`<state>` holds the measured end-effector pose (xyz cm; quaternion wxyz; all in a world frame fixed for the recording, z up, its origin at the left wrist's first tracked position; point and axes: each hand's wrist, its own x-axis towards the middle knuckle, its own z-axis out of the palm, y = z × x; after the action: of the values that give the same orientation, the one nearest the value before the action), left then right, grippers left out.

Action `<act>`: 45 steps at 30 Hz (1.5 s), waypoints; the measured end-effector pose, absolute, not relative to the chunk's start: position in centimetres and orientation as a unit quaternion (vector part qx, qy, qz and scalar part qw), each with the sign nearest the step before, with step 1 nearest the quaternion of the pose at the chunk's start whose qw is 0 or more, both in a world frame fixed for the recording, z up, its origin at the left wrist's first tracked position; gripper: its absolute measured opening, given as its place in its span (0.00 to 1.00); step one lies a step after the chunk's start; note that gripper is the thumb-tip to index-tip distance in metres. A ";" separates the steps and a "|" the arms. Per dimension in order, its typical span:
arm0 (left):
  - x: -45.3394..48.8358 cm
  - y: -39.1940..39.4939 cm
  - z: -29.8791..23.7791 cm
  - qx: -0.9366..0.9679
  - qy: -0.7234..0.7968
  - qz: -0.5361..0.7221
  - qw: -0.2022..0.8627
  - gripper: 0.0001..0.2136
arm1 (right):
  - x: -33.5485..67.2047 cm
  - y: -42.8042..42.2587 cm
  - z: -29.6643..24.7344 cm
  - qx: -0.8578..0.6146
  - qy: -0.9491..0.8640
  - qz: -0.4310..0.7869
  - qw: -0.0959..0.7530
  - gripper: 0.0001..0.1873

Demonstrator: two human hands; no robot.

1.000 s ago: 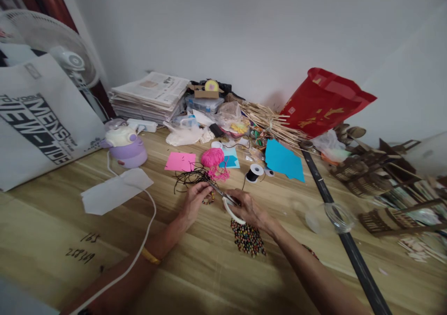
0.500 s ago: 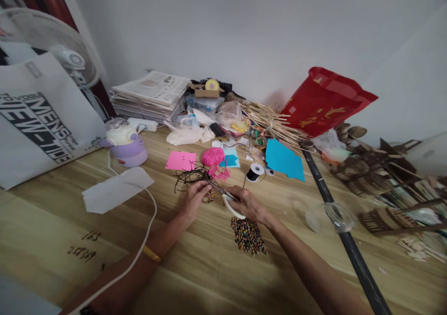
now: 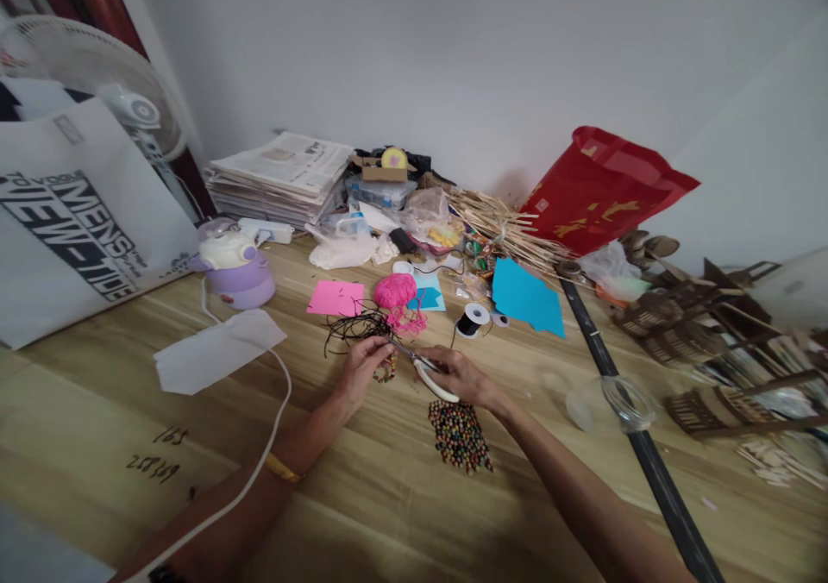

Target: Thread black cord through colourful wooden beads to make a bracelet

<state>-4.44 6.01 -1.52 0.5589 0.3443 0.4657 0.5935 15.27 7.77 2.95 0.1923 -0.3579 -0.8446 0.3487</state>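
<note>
My right hand is closed on white-handled scissors, whose blades point left toward my left hand. My left hand pinches a thin black cord that leads to a loose tangle on the wooden table; a small beaded piece lies just under its fingers. A pile of coloured beads sits right below my right hand. A pink yarn ball and a black thread spool lie just beyond the hands.
Pink paper and blue paper lie beyond the hands. A purple appliance with a white cable, white paper, newspapers, a red bag, a black rod, a clear cup and wooden models surround the work spot.
My right hand with the scissors has shifted slightly up and away from the bead pile. My left hand stays pinched on the cord.
</note>
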 end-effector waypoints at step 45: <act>-4.3 6.5 -1.1 0.236 0.377 0.661 0.604 0.13 | 19.0 -2.1 6.3 -0.431 -0.862 0.228 0.143 0.16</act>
<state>-4.28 6.47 -1.09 0.6040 0.2357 0.3771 0.6614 18.99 -2.12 6.33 0.1430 -0.4308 -0.8615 0.2276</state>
